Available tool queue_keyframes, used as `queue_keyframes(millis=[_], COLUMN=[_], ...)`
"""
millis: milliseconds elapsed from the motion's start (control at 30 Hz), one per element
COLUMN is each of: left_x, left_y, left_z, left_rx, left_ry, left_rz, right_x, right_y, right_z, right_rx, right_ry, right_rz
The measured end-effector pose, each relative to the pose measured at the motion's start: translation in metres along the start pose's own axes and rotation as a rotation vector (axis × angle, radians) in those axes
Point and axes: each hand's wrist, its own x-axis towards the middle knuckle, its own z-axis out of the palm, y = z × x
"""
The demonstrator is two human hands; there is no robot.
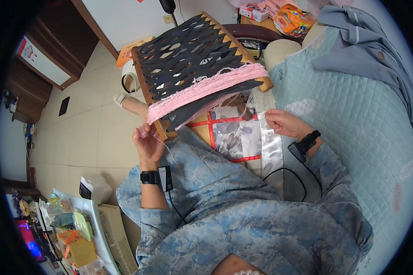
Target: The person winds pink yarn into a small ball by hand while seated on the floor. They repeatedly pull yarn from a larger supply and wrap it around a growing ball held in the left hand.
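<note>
A wooden frame [234,37] laced with crisscrossed black straps [184,46] stands tilted in front of me. Pink yarn [206,87] is wound in a thick band across its near end, with more strands passing underneath. At the near left corner, my left hand [149,142] holds a small bundle of pink yarn. A thin loose strand [173,158] leaves that hand, dips over my lap and rises towards the underside of the frame. My right hand [282,122], right of the frame, has its fingers curled together; whether a strand lies in them is unclear.
Beneath the frame is a box with red tape [235,160]. A quilted pale-green cover [330,103] spreads along my right, with a grey garment [368,51] on it. Cables [304,185] trail from both wrist devices. At lower left stands a cluttered table [99,233].
</note>
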Motion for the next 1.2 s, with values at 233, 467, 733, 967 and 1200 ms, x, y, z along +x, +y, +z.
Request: queue_keyframes(millis=[233, 467, 733, 967, 1200], left_x=[-0.004, -0.005, 0.001, -0.007, -0.005], left_y=[0.001, 0.002, 0.001, 0.002, 0.002], left_z=[0.003, 0.004, -0.001, 0.004, 0.009], left_rx=[0.038, 0.084, 0.100, 0.034, 0.100], left_ry=[0.015, 0.018, 0.059, -0.050, 0.006], left_rz=[-0.025, -0.041, -0.033, -0.058, -0.015], right_x=[0.071, 0.053, -0.033, 0.085, 0.079], right_y=[0.061, 0.031, -0.046, 0.057, 0.034], right_z=[0.076, 0.053, -0.007, 0.054, 0.098], right_rx=[0.114, 0.244, 0.312, 0.227, 0.498], right_ry=[0.025, -0.594, -0.158, -0.037, -0.521], right_rz=[0.085, 0.184, -0.265, 0.244, -0.024])
